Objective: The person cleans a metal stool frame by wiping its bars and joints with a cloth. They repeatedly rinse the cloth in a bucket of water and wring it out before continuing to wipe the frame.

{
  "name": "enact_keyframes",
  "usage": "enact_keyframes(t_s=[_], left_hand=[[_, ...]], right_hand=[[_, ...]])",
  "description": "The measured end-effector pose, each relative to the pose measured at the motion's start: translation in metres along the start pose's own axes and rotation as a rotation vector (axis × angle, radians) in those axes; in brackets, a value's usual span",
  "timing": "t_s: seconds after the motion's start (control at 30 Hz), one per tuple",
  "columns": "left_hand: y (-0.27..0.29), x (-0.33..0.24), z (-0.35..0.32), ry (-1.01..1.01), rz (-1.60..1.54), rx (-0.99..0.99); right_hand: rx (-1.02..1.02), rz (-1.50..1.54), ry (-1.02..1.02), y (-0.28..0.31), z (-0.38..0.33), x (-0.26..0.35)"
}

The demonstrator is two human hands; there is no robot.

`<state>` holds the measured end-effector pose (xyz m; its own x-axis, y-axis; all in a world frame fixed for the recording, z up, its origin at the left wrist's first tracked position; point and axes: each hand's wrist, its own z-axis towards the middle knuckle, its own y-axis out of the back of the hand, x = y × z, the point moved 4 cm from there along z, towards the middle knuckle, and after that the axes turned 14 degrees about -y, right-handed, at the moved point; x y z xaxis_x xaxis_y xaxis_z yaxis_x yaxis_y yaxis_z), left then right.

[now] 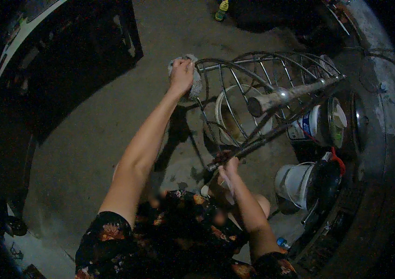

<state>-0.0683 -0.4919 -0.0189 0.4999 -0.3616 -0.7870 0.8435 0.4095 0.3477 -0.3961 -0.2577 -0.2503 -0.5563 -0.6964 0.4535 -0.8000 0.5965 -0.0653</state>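
Observation:
A large rack of curved metal bars is tilted in front of me, with a thick pale tube along it. My left hand is closed on a fluffy grey cloth at the far left end of the rack, where the cloth seems to touch a bar. Lower down, my right hand is closed around the near end of the rack, beside a dark reddish patch. Its fingers are partly hidden.
Under the rack stands a round pale basin. To the right are a white tub, a pale bucket with a wire handle and a dark pan. A yellow-green bottle stands far off; dark furniture fills the upper left.

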Motion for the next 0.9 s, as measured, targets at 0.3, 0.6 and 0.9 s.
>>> enact_keyframes(t_s=[0.3, 0.6, 0.9], left_hand=[[0.056, -0.172, -0.016, -0.343, -0.280, -0.041], [0.036, -0.210, -0.038, -0.427, -0.189, -0.005], [0.068, -0.172, -0.038, 0.002, -0.665, 0.103]], right_hand=[[0.308, 0.205, -0.070, -0.066, -0.111, 0.015], [-0.081, -0.257, 0.111, -0.025, -0.056, 0.023], [-0.072, -0.086, 0.084, -0.032, -0.059, 0.010]])
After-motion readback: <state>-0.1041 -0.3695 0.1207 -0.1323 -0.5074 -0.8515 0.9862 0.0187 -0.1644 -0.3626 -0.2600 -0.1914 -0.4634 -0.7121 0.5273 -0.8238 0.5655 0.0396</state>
